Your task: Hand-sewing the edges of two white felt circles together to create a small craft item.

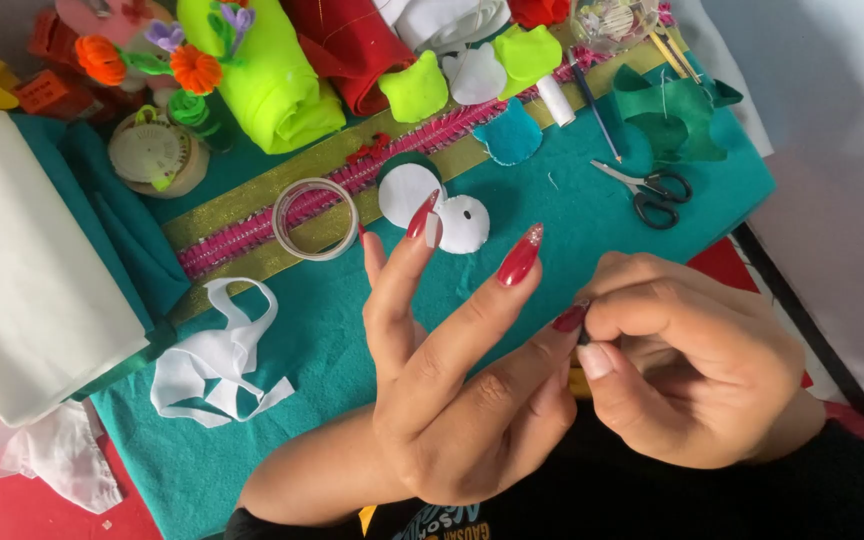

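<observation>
My left hand (pixel 452 390) is raised over the teal felt sheet (pixel 592 215), fingers spread, with long red nails. Its thumb and forefinger tips meet my right hand (pixel 692 370) at a tiny dark object (pixel 583 335) pinched between the two hands; what it is cannot be told. My right hand is curled, thumb pressed to forefinger on that small thing. Just beyond the fingertips lie two white felt circles (pixel 407 192) (pixel 466 224) on the teal sheet.
Black-handled scissors (pixel 652 192) lie at the right. A tape ring (pixel 314 218) sits on a gold and pink trim band (pixel 252 235). White fabric scraps (pixel 214 365), a white fabric roll (pixel 22 270), neon yellow and red felt rolls, and green cutouts crowd the back.
</observation>
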